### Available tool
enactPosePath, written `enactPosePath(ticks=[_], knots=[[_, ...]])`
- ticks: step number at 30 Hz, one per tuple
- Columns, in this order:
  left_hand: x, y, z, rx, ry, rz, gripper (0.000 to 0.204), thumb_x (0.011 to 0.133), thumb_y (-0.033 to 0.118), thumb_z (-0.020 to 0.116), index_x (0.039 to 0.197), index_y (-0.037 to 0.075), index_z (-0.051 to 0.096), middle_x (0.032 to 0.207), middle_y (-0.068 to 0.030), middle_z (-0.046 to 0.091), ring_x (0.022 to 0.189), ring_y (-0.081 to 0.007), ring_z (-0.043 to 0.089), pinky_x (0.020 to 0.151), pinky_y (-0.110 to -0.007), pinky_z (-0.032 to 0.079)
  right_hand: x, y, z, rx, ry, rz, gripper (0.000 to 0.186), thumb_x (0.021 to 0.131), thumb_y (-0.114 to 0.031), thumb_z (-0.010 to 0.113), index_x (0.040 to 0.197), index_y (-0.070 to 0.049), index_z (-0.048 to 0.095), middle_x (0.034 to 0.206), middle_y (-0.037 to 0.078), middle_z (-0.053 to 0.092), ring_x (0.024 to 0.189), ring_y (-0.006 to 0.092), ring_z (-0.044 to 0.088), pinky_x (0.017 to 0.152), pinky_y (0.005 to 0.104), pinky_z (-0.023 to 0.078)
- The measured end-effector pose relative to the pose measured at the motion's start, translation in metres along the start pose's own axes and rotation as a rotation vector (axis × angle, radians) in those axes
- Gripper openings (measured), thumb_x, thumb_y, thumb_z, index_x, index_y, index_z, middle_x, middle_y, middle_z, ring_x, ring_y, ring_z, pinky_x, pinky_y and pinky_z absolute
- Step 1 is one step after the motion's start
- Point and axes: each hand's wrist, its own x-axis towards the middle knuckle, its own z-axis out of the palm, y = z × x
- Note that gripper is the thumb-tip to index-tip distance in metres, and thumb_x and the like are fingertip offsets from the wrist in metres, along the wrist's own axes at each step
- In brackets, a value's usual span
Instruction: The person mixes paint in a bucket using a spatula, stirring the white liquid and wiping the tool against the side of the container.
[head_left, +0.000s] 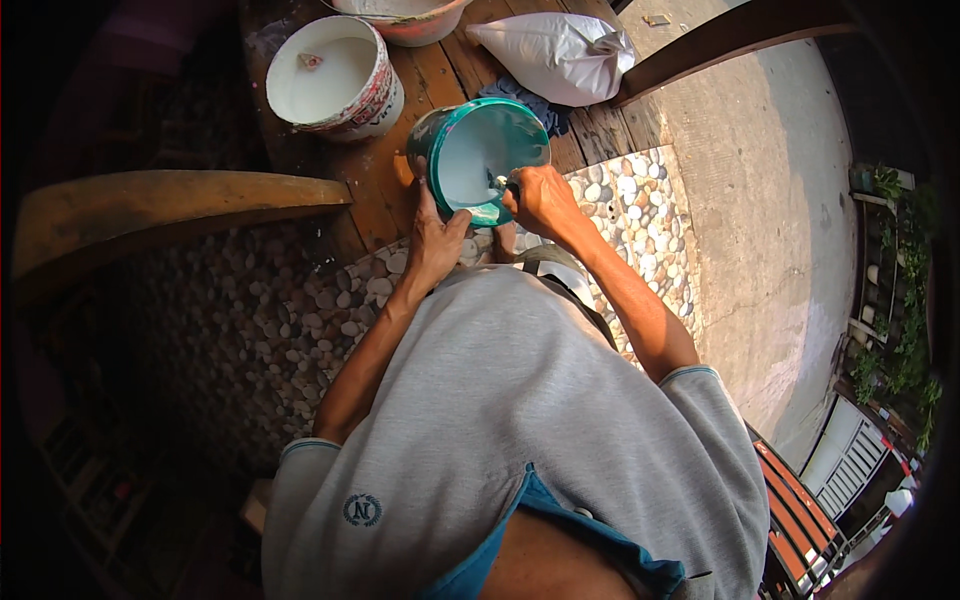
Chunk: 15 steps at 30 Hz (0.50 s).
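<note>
A teal-green bucket [527, 135] is tipped toward me at the near edge of the wooden table, with milky white liquid [468, 165] inside. My left hand [436, 240] grips its near-left rim, thumb at the lip and fingers along the outer wall. Over the right side of the opening, my right hand [545, 200] is closed around the end of a small tool. Most of that tool is hidden by the fingers and the bucket, so its kind cannot be made out. White smears coat the bucket's inner wall.
On the wooden table [430, 75] stand a white bucket [385, 105] of white liquid and a pinkish basin [440, 25]. A tied white sack [545, 55] lies beside a dark blue cloth [550, 112]. Curved wooden arms [180, 205] flank the table. Pebbled floor [290, 310] lies below.
</note>
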Motion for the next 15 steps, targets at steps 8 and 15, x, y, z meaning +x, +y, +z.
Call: enactPosePath(ticks=[8,15], knots=[[0.005,-0.018,-0.004,0.245,0.001,0.212,0.089,0.083,0.002,0.057,0.152,0.004,0.001,0.132,-0.0234,0.048,0.112,-0.0273,0.057,0.091,-0.033,0.048,0.008,-0.023,0.0,0.355,-0.053,0.242,0.026,0.075,-0.017,0.061,0.071,0.008,0.064,0.066,0.031,0.058,0.065,0.0447,0.062,0.064,0.0479,0.05],[0.009,-0.031,-0.01,0.283,-0.003,0.267,0.088,0.081,0.002,0.058,0.152,0.002,0.005,0.137,-0.0237,0.044,0.119,-0.0294,0.052,0.101,-0.034,0.043,0.026,-0.007,-0.012,0.227,0.295,0.108,0.021,0.074,-0.016,0.059,0.07,0.005,0.062,0.066,0.026,0.06,0.067,0.0432,0.063,0.064,0.0485,0.051]])
